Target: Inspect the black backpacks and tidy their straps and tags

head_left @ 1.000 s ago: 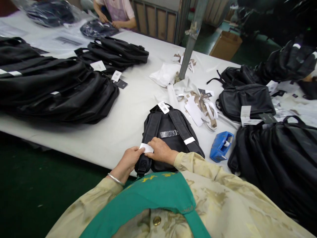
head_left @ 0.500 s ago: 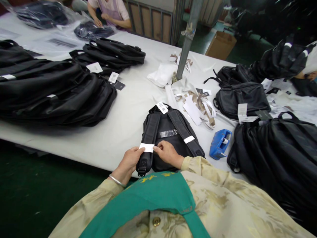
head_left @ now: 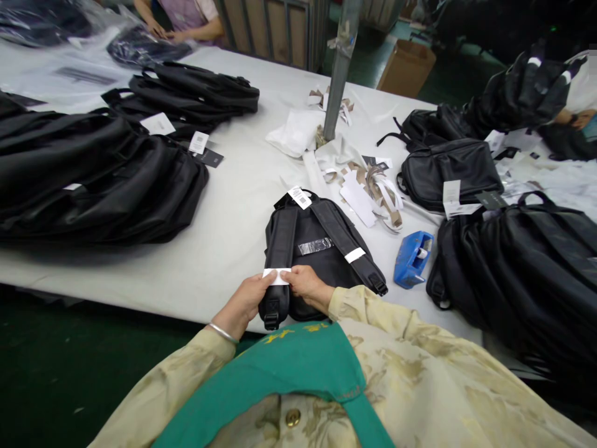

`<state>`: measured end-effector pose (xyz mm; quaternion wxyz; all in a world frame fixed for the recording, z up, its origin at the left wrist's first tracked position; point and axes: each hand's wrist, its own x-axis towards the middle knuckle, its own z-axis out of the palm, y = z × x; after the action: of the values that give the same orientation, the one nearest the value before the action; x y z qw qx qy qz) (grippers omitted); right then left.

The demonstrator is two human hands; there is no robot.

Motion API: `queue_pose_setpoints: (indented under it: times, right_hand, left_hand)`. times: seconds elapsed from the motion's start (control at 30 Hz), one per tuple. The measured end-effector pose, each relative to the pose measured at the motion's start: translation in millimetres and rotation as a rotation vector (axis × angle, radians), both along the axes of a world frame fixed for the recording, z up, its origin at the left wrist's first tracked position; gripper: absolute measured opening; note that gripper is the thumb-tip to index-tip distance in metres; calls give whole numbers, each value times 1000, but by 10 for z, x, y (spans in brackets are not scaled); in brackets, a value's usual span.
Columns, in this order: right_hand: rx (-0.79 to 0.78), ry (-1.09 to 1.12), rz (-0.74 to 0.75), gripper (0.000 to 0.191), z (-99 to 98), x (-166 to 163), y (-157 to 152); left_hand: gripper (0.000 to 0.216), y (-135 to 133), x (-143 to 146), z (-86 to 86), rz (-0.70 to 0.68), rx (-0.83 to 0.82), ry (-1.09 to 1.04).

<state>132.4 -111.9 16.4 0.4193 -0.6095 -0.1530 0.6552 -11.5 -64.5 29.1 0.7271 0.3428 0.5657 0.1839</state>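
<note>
A black backpack [head_left: 305,227] lies straps-up on the white table before me. A white paper band [head_left: 278,280] crosses its left shoulder strap [head_left: 282,233] near the lower end. My left hand [head_left: 246,298] is closed on the band's left side, thumb on top. My right hand [head_left: 308,285] is closed on the right side, its thumb close to the other one. Fingertips under the strap are hidden. A similar white band [head_left: 355,254] sits around the right strap. A white tag [head_left: 299,196] hangs at the backpack's top.
A blue tape dispenser [head_left: 413,259] stands to the right, beside black backpacks [head_left: 517,267]. More backpacks [head_left: 102,180] are piled at left. Paper strips [head_left: 373,193] lie by a metal post [head_left: 339,81]. A co-worker [head_left: 186,18] handles a plastic-wrapped bag across the table.
My right thumb has slid left over the band, closer to my left thumb. The band now lies flatter across the strap. The view has shifted slightly.
</note>
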Motion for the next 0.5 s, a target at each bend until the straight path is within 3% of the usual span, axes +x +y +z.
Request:
queue_pose_setpoints:
  times: [0.33,0.5]
  right_hand:
    - [41,73,-19,40,-25,-28,-32]
    - [45,70,-41,45,-19,-9,-37]
  left_hand:
    - [53,11,27,-86,113,127,43]
    - [54,-30,-63,-18,23,-41,-120]
